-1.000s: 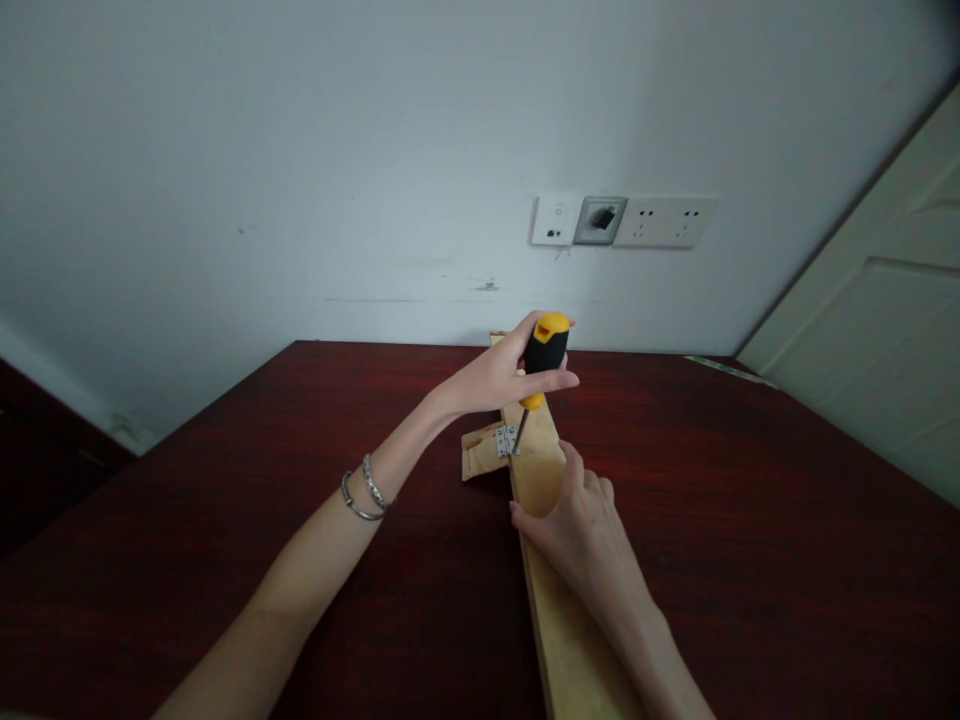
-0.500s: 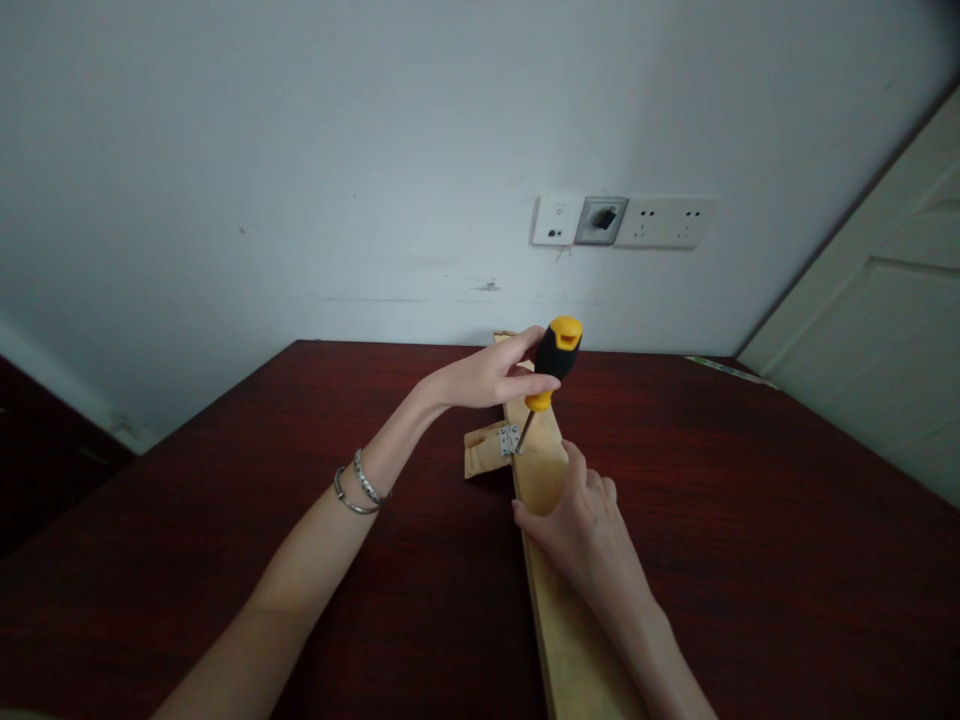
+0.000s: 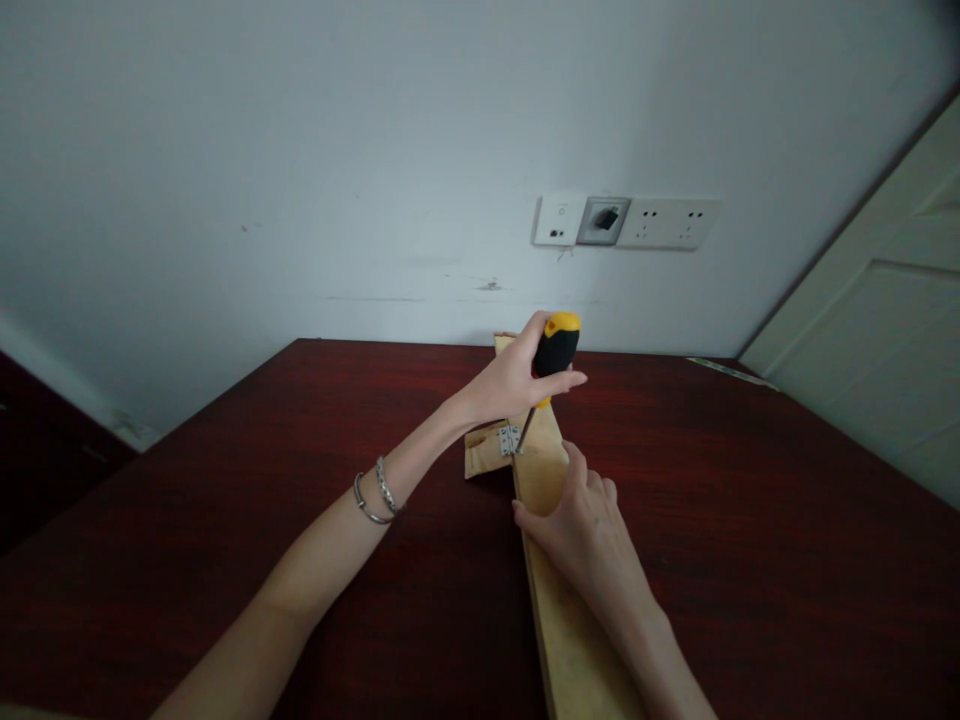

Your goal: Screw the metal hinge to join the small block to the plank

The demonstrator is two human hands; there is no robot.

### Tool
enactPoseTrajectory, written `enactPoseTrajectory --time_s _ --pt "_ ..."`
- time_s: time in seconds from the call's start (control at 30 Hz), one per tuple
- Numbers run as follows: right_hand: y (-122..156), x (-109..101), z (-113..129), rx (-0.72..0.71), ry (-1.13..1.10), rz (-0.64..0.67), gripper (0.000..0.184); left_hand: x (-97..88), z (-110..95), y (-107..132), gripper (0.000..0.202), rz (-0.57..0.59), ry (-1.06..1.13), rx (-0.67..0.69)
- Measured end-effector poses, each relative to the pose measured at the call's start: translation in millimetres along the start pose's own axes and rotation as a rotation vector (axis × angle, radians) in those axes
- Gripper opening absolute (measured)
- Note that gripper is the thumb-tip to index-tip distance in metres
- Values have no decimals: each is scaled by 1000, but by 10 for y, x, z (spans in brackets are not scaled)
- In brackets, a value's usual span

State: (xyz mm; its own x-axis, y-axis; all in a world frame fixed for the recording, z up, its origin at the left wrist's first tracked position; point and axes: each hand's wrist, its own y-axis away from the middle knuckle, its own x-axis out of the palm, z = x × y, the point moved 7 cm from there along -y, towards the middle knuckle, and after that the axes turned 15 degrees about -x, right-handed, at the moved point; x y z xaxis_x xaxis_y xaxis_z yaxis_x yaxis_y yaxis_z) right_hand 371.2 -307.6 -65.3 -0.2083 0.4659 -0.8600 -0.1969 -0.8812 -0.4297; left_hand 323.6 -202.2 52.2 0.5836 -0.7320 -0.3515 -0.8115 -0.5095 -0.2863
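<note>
My left hand (image 3: 517, 372) is closed around the black and yellow handle of a screwdriver (image 3: 557, 350), which leans slightly to the right. Its shaft runs down to the edge of a small silver hinge (image 3: 509, 440); the tip meets the hinge's right leaf, where a screw is too small to make out. That hinge joins a short wooden piece (image 3: 484, 455) on the left to a long pale wooden board (image 3: 544, 480). My right hand (image 3: 589, 520) grips the board across its width, thumb on the left edge and fingers over the right edge.
The board lies on a dark red wooden table (image 3: 375, 400) that meets a pale wall (image 3: 300, 150). A row of switches and sockets (image 3: 626, 222) is set in the wall. On the right stands a white panelled door (image 3: 885, 300). A thin strip (image 3: 731, 372) lies at the table's back edge.
My left hand has turned and moved right around the screwdriver handle, with the thumb now further across it. The handle has rotated a little. My right hand and the board have stayed put.
</note>
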Motion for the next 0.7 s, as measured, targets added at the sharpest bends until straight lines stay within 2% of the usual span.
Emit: enactPoseTrajectory --time_s 0.07,0.2,0.27,0.43,0.7 --pt "-1 2 -1 0 -3 4 79 11 27 -6 52 46 17 -17" --pt "-3 14 -7 -2 0 10 79 4 51 -4 54 215 56 -46" --pt "-1 18 -13 -1 1 4 80 -35 27 0 54 234 64 -32" --pt "1 7 -6 -14 2 -20 79 -126 -3 -10 53 111 39 -44" --pt "1 -21 13 -14 -13 -27 77 -84 -14 -7 37 7 16 -41"
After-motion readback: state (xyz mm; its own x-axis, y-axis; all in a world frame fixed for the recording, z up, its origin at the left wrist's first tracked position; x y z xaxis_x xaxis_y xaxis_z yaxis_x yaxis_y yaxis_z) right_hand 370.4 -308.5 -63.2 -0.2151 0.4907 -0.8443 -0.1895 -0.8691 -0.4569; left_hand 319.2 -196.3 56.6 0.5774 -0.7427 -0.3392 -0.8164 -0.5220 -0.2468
